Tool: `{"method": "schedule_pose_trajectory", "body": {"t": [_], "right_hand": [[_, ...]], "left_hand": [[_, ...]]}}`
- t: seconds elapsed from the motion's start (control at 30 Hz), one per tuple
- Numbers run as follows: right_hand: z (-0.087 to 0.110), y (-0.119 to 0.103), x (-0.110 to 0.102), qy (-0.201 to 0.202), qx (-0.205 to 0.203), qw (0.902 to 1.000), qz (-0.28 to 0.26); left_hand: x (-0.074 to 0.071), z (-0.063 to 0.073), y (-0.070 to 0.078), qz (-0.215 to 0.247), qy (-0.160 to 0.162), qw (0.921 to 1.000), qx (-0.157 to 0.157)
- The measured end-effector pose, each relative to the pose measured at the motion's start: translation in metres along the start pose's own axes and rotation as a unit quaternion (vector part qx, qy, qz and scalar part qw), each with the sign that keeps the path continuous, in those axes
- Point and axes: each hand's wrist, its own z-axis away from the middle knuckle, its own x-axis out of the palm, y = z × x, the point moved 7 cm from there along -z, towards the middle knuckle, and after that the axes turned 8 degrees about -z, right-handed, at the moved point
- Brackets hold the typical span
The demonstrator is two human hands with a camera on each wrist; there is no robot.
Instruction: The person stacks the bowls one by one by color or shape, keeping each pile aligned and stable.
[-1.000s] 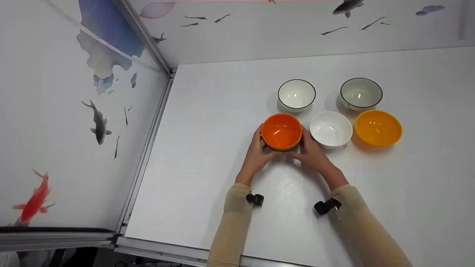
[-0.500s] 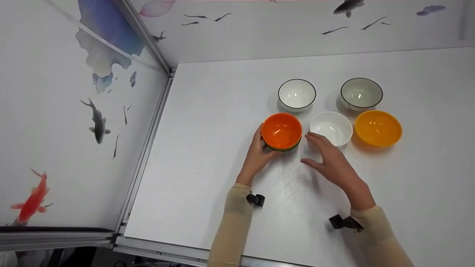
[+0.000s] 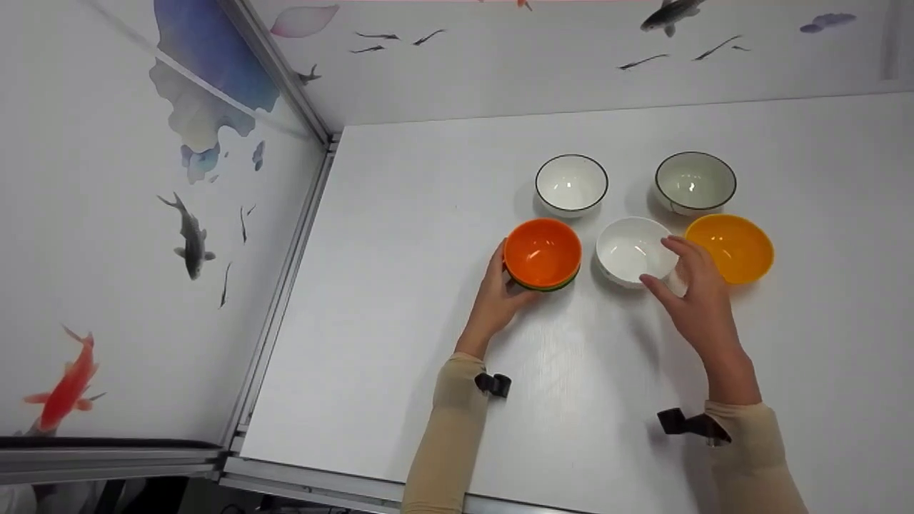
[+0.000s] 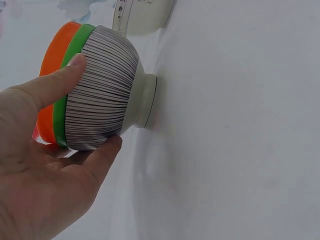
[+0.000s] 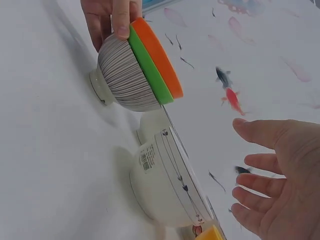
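Observation:
My left hand [image 3: 493, 300] holds a stack of bowls on the table, fingers round its left side and thumb at the front. On top sits an orange bowl [image 3: 543, 251], nested in a green bowl [image 4: 75, 46], which sits in a striped bowl [image 4: 107, 85] with a narrow foot. My right hand [image 3: 703, 303] is over the right side of a white bowl [image 3: 628, 250], thumb and fingers spread apart with nothing between them. It overlaps the yellow bowl [image 3: 739, 246] in the head view. The right wrist view shows the white bowl's patterned side with a barcode label [image 5: 147, 157].
Behind stand a white dark-rimmed bowl [image 3: 571, 182] and a grey-green dark-rimmed bowl [image 3: 695, 178]. Panels with painted fish border the white table [image 3: 378, 285] at the left and back. A metal rail [image 3: 314, 478] runs along its front edge.
My right hand has let go of the bowl stack and moved right, to over the white bowl. The left hand keeps its hold, and the bowls have stayed in place.

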Motion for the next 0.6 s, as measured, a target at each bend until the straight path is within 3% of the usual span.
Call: {"method": "schedule_pose_trajectory", "body": {"t": [0.13,0.3,0.6], "right_hand": [[0.002,0.011,-0.008,0.019,0.033,0.9993,-0.006],[0.006,0.023,-0.006,0.012,0.083,0.9959,-0.033],[0.011,0.04,0.003,-0.001,0.122,0.9888,-0.086]], "left_hand": [[0.0,-0.001,0.001,-0.007,0.001,1.0,-0.006],[0.0,-0.002,0.0,-0.01,-0.001,0.9999,-0.007],[0.001,-0.002,-0.001,-0.011,-0.003,0.9999,-0.013]]}}
